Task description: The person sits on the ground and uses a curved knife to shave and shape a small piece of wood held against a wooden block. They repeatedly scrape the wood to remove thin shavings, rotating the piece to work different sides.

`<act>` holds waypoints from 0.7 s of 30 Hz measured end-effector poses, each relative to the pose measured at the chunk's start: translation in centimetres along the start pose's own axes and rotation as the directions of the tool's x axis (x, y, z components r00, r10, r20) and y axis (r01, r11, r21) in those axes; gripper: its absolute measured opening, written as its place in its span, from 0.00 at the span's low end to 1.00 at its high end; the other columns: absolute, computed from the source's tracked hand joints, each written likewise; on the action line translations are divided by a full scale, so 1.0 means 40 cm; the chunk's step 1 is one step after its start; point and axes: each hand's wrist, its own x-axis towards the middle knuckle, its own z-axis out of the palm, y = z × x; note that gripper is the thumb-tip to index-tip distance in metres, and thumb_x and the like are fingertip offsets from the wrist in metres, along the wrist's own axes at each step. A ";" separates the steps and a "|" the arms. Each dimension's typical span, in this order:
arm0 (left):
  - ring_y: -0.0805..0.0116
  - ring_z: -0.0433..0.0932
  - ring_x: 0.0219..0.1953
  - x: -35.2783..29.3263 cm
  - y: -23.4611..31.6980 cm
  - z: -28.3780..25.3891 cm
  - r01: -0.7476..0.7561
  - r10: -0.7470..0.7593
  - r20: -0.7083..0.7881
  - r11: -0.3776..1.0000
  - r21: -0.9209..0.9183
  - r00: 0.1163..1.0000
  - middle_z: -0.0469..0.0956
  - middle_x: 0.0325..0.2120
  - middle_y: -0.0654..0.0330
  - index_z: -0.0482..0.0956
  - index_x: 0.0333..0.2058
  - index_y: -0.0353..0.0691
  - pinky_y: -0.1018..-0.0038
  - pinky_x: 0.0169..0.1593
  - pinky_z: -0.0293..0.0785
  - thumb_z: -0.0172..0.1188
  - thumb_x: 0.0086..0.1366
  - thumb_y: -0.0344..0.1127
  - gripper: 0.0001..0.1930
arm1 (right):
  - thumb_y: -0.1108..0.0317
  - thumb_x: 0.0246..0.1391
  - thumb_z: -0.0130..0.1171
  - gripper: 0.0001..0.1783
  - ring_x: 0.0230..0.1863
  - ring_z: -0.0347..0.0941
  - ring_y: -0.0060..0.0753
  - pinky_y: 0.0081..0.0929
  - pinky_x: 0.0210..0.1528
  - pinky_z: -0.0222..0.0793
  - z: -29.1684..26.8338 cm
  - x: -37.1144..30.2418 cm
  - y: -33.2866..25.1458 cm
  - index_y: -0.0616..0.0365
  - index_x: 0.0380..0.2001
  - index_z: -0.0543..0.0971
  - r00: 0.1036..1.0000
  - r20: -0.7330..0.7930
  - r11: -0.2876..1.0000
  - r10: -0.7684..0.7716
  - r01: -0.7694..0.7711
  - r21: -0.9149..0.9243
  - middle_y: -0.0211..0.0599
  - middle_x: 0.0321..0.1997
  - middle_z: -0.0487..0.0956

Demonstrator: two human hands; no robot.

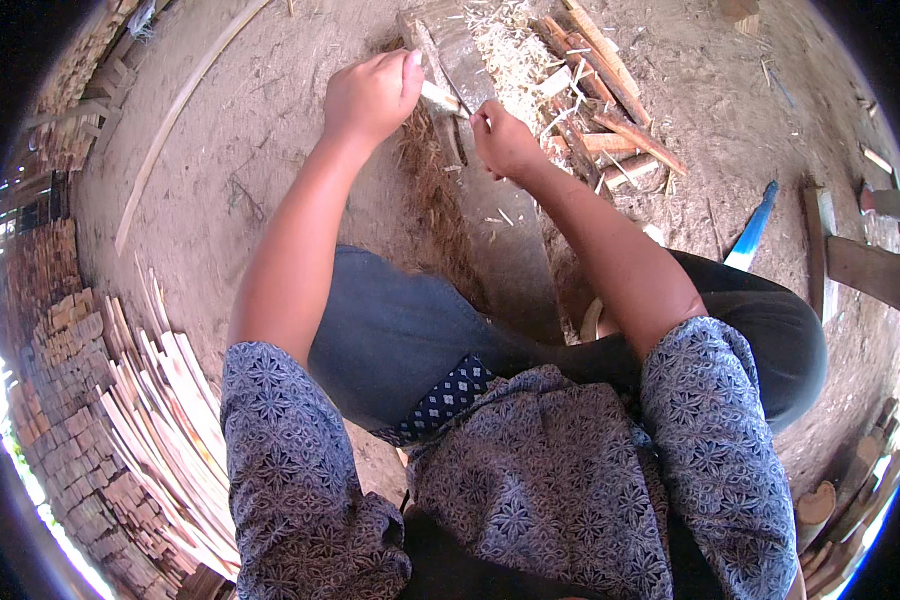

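Observation:
Both my arms reach forward over a long grey wooden plank (515,240) that runs between my legs. My left hand (375,95) is closed in a fist at the plank's left edge, around one end of a pale piece of wood (442,98). My right hand (505,142) is closed at the other side of this piece, fingers curled in. From its fingers a thin, dark, blade-like strip (452,78) slants up and left across the plank. What the right palm holds is hidden.
Curled shavings (510,45) cover the plank's far right side, beside split wood sticks (610,90). A blue and white pointed object (753,228) lies right of my knee. Long pale strips (170,400) and stacked wood pieces (70,430) line the left. A cut log (816,503) stands lower right.

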 end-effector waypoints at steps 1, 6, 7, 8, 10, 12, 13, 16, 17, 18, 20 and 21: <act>0.48 0.79 0.24 0.000 0.001 0.000 -0.029 0.029 -0.007 1.000 0.007 1.000 0.79 0.22 0.52 0.80 0.30 0.40 0.56 0.29 0.76 0.49 0.73 0.42 0.17 | 0.59 0.68 0.49 0.15 0.28 0.82 0.49 0.45 0.32 0.77 0.007 0.011 0.012 0.61 0.44 0.73 0.994 -0.040 0.992 -0.101 0.097 -0.074 0.53 0.26 0.80; 0.53 0.81 0.25 0.007 0.022 0.006 -0.088 0.087 0.009 0.995 0.041 0.996 0.82 0.24 0.55 0.83 0.31 0.40 0.61 0.30 0.78 0.50 0.72 0.42 0.17 | 0.61 0.65 0.47 0.18 0.43 0.80 0.67 0.54 0.47 0.75 -0.003 0.071 0.089 0.66 0.46 0.73 0.985 0.007 0.924 -0.172 0.164 -0.346 0.66 0.38 0.81; 0.54 0.82 0.25 0.015 0.027 0.012 -0.119 0.120 -0.018 0.992 0.037 0.993 0.83 0.25 0.55 0.83 0.31 0.39 0.61 0.30 0.79 0.51 0.72 0.42 0.17 | 0.61 0.65 0.47 0.18 0.44 0.80 0.68 0.53 0.49 0.75 -0.017 0.085 0.119 0.67 0.46 0.73 0.991 0.027 0.910 -0.132 0.132 -0.392 0.67 0.40 0.81; 0.55 0.82 0.24 0.003 0.022 0.014 -0.130 0.132 -0.026 0.991 0.039 0.991 0.83 0.24 0.57 0.83 0.30 0.41 0.62 0.29 0.79 0.51 0.72 0.43 0.17 | 0.60 0.64 0.47 0.20 0.46 0.79 0.69 0.52 0.52 0.74 -0.016 0.071 0.124 0.69 0.47 0.72 0.993 0.102 0.940 0.063 -0.025 -0.340 0.67 0.44 0.81; 0.57 0.83 0.23 0.002 0.023 0.016 -0.168 0.170 -0.059 0.985 0.038 0.984 0.83 0.22 0.59 0.84 0.27 0.44 0.63 0.28 0.81 0.50 0.71 0.44 0.18 | 0.60 0.66 0.45 0.20 0.39 0.82 0.62 0.48 0.41 0.78 -0.012 0.055 0.129 0.68 0.48 0.72 0.992 0.098 0.965 0.075 -0.048 -0.257 0.63 0.41 0.82; 0.54 0.82 0.25 -0.004 0.032 0.009 -0.123 0.123 -0.010 0.992 0.021 0.992 0.83 0.24 0.57 0.84 0.30 0.41 0.61 0.30 0.80 0.52 0.71 0.42 0.16 | 0.59 0.67 0.46 0.20 0.33 0.82 0.57 0.46 0.34 0.77 -0.027 0.049 0.114 0.66 0.49 0.73 0.981 0.114 0.967 0.157 -0.129 -0.218 0.61 0.38 0.82; 0.53 0.82 0.26 -0.005 0.034 0.006 -0.099 0.099 0.015 0.995 0.013 0.995 0.83 0.26 0.56 0.83 0.31 0.40 0.60 0.31 0.80 0.52 0.71 0.42 0.16 | 0.59 0.67 0.46 0.20 0.30 0.82 0.54 0.45 0.31 0.77 -0.040 0.055 0.104 0.66 0.49 0.73 0.976 0.136 0.965 0.168 -0.135 -0.223 0.61 0.36 0.82; 0.52 0.82 0.26 -0.007 0.006 0.001 -0.051 0.047 0.057 0.996 0.071 0.997 0.83 0.25 0.56 0.83 0.30 0.41 0.59 0.31 0.79 0.52 0.71 0.41 0.15 | 0.58 0.67 0.46 0.20 0.23 0.79 0.52 0.46 0.28 0.76 -0.054 0.058 0.043 0.66 0.49 0.73 0.995 0.083 0.993 0.054 -0.045 -0.111 0.59 0.31 0.81; 0.52 0.82 0.26 -0.010 0.002 -0.001 -0.048 0.044 0.052 0.995 0.083 0.998 0.82 0.25 0.57 0.83 0.30 0.42 0.59 0.30 0.79 0.52 0.71 0.42 0.15 | 0.58 0.68 0.46 0.20 0.21 0.78 0.51 0.46 0.28 0.76 -0.055 0.052 0.020 0.66 0.48 0.73 0.999 0.038 0.998 0.002 0.000 -0.057 0.59 0.30 0.81; 0.52 0.81 0.26 -0.012 -0.003 -0.002 -0.045 0.040 0.047 0.994 0.095 0.998 0.82 0.25 0.57 0.82 0.29 0.42 0.59 0.30 0.79 0.52 0.71 0.42 0.15 | 0.59 0.68 0.45 0.18 0.24 0.79 0.57 0.49 0.30 0.76 -0.049 0.037 -0.012 0.65 0.47 0.73 0.998 0.046 0.996 -0.035 0.038 -0.077 0.61 0.31 0.81; 0.51 0.81 0.25 -0.009 0.000 0.011 -0.033 0.030 0.032 0.994 0.103 0.999 0.82 0.24 0.57 0.82 0.29 0.43 0.58 0.30 0.79 0.51 0.72 0.43 0.16 | 0.59 0.68 0.45 0.18 0.29 0.80 0.62 0.52 0.34 0.76 -0.018 0.046 0.033 0.65 0.46 0.73 0.981 -0.019 0.949 -0.195 0.183 -0.256 0.64 0.34 0.81; 0.51 0.81 0.25 -0.004 0.009 0.015 -0.040 0.038 0.025 0.995 0.092 0.999 0.82 0.24 0.57 0.82 0.29 0.43 0.57 0.30 0.79 0.51 0.72 0.43 0.17 | 0.59 0.68 0.45 0.18 0.32 0.81 0.65 0.53 0.36 0.76 -0.007 0.050 0.055 0.65 0.45 0.73 0.959 -0.044 0.905 -0.279 0.248 -0.346 0.65 0.35 0.81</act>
